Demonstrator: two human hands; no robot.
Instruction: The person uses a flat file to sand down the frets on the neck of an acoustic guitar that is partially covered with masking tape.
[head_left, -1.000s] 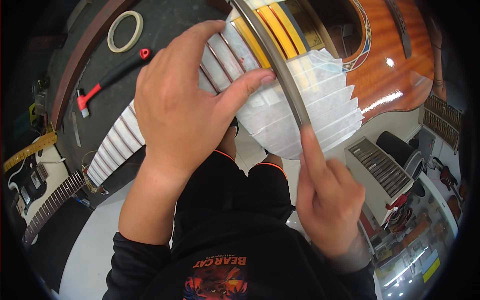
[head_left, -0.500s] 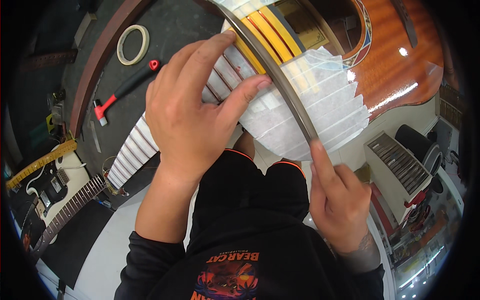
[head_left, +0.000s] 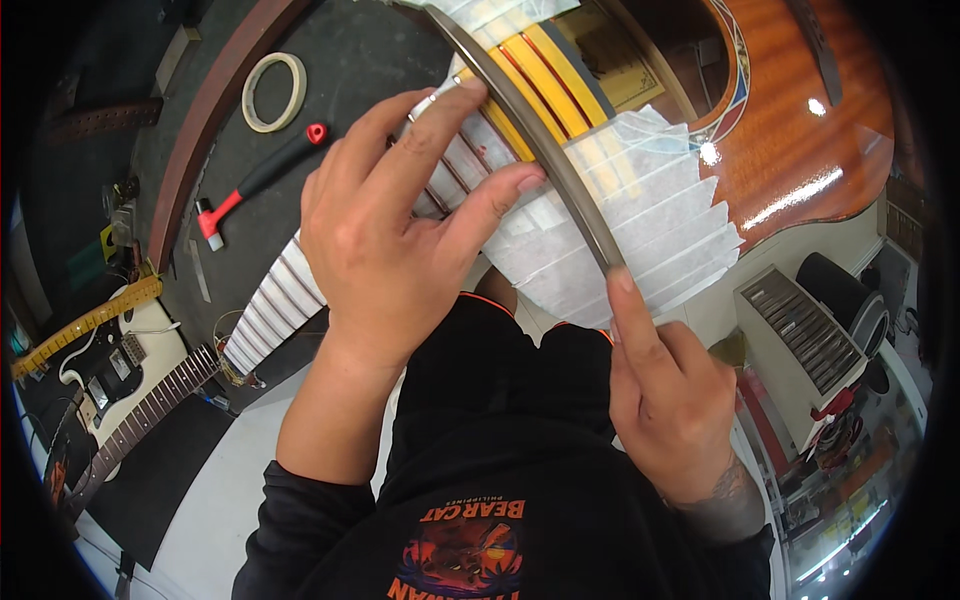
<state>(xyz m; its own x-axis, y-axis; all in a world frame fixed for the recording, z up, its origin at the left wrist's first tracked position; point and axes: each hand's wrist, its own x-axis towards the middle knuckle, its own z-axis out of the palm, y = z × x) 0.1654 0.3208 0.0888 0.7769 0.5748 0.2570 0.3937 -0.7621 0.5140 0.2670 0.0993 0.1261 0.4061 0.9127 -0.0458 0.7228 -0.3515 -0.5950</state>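
As we hold the file (head_left: 545, 140) slantwise over the guitar (head_left: 775, 130), a slip looks like the main risk.
Our right hand (head_left: 672, 415) is curled round the file's near end, forefinger stretched along it; our left hand (head_left: 375, 225) is spread over the neck (head_left: 275, 305), forefinger and thumb tips right by the file, though we cannot tell whether they touch it. The file lies across the yellow strips (head_left: 562, 70), near the sound hole (head_left: 700, 48). If our right hand tipped or pushed unevenly, the file could skid and nick those left fingertips. White tape (head_left: 660, 205) covers the part beside the neck, but its jagged edge stops short, so a long slide might scratch the guitar's bare, shiny part. A loose tape edge could also catch and tear.
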